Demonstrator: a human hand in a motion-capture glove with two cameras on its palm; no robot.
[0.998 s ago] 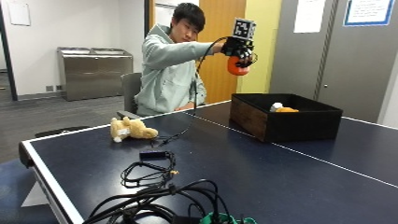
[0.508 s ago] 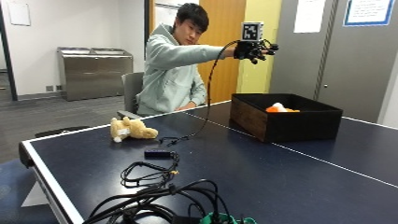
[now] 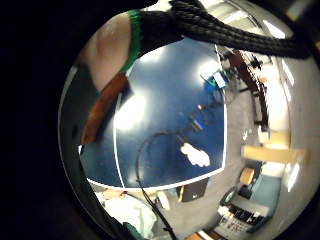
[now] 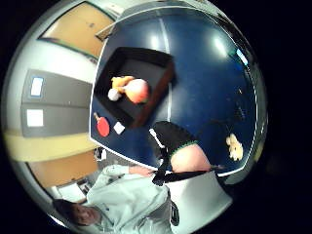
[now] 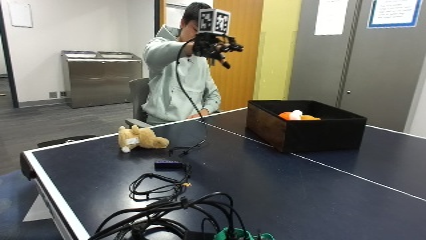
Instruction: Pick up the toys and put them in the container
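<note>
I am working over a dark blue table-tennis table (image 5: 319,200) in an office-like room, with steel bins and an orange door behind the seated person. Nearest the outside camera lies a tangle of black cables (image 5: 166,210) on the table. Past the cables, toward the person's edge, the tan plush toy (image 5: 138,138) lies on its side, well apart from everything else; it is the toy left to collect. Farther back and high above the table hangs my gloved right hand (image 5: 214,46), raised in front of the person's head, its fingers spread and relaxed with nothing in them. I judge the step in hand to be the reach toward the plush. To do it well I would bring the hand down and across to that toy, come at it from above over its body rather than a limb, keep clear of the cables and the loose cord running just beside it, and close round its middle before lifting. Farthest along the table stands the dark box (image 5: 313,135), open at the top. The thumb-side palm view shows an orange-and-white toy (image 4: 130,90) lying inside, near one wall, with bare floor around it for the plush.
</note>
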